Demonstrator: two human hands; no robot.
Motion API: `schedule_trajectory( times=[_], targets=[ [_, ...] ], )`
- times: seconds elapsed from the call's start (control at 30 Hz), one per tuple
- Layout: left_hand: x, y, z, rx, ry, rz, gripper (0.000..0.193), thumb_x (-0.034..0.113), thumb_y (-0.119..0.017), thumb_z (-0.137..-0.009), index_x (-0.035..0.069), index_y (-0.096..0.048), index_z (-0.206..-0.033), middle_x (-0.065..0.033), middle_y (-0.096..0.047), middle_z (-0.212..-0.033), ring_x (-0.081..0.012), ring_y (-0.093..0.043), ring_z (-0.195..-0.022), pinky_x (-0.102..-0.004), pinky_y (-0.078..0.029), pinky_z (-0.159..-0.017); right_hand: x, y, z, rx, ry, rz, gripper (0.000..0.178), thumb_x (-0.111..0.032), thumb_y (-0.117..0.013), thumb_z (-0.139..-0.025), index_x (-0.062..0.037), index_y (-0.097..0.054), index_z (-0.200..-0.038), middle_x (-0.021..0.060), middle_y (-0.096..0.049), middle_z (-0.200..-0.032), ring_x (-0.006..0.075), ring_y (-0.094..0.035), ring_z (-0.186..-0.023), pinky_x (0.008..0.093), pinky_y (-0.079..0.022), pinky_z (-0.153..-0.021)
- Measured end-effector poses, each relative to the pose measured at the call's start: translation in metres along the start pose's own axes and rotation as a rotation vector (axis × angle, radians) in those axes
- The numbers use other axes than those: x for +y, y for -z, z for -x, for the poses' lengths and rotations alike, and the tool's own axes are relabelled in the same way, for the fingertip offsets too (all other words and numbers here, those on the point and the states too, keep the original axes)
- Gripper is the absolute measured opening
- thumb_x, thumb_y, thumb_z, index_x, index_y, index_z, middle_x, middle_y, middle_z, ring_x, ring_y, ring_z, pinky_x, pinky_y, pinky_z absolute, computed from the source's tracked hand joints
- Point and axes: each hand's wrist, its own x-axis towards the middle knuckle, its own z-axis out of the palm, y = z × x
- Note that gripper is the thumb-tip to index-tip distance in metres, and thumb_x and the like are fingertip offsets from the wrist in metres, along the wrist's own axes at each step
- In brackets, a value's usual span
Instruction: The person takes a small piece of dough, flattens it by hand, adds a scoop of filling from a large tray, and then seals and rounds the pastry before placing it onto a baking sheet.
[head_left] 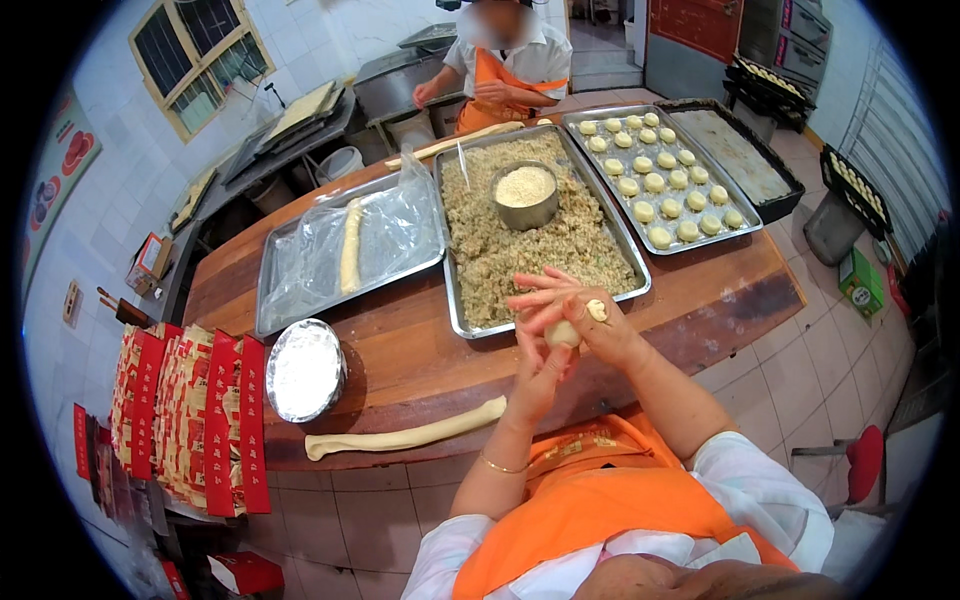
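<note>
Over the near edge of the filling tray, my two hands meet around a pale dough ball (563, 335). My left hand (541, 372) cups it from below, fingers bent around it. From the right, my right hand (612, 335) closes on the same ball, some of its fingers stretched out to the left. A small pale dough piece (597, 310) rests against my right hand; how it is held is partly hidden. Just beyond lies a metal tray (455, 318) spread with crumbly brownish filling (500, 265). A metal bowl (527, 215) of pale crumbs sits on the filling.
At right, a tray (640, 180) carries rows of round dough pieces, beside a dark pan (740, 150). A plastic-lined tray (285, 270) holds a dough strip (351, 245). Nearer are a dough roll (405, 430), a foil-topped bowl (305, 370) and red packages (190, 420). A co-worker (510, 70) stands across the table.
</note>
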Motion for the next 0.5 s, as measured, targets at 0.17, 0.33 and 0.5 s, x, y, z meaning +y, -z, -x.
schedule_trajectory(
  times=[0.17, 0.33, 0.5],
  targets=[
    [-0.034, 0.036, -0.006, -0.136, 0.021, 0.135, 0.07, 0.064, -0.049, -0.095, 0.007, -0.037, -0.134, 0.0006, -0.053, -0.082, -0.0061, -0.046, -0.064, -0.0207, -0.034, -0.052, -0.013, -0.022, -0.008, 0.126, 0.068, 0.051, 0.067, -0.058, -0.03, -0.102, -0.0131, -0.079, -0.096, 0.0091, -0.067, -0.126, 0.0328, -0.045, -0.137, 0.0523, -0.016, -0.119],
    [-0.025, -0.008, 0.001, 0.113, -0.143, 0.094, 0.067, 0.064, -0.04, -0.098, 0.004, -0.046, -0.126, 0.0008, -0.052, -0.082, -0.0067, -0.045, -0.064, -0.0214, -0.034, -0.055, -0.001, -0.004, 0.0, 0.023, 0.027, 0.055, 0.062, -0.058, -0.031, -0.102, -0.0151, -0.077, -0.104, 0.0084, -0.063, -0.132, 0.0318, -0.041, -0.141, 0.0524, -0.015, -0.119],
    [-0.029, 0.026, 0.002, -0.047, 0.015, 0.005, 0.068, 0.07, -0.04, -0.095, 0.007, -0.047, -0.12, 0.0005, -0.054, -0.083, -0.0068, -0.046, -0.062, -0.0213, -0.033, -0.052, -0.008, -0.024, -0.006, 0.139, 0.076, 0.033, 0.06, -0.059, -0.034, -0.101, -0.0172, -0.076, -0.101, 0.0045, -0.066, -0.129, 0.0283, -0.042, -0.14, 0.0522, -0.014, -0.119]
  ],
)
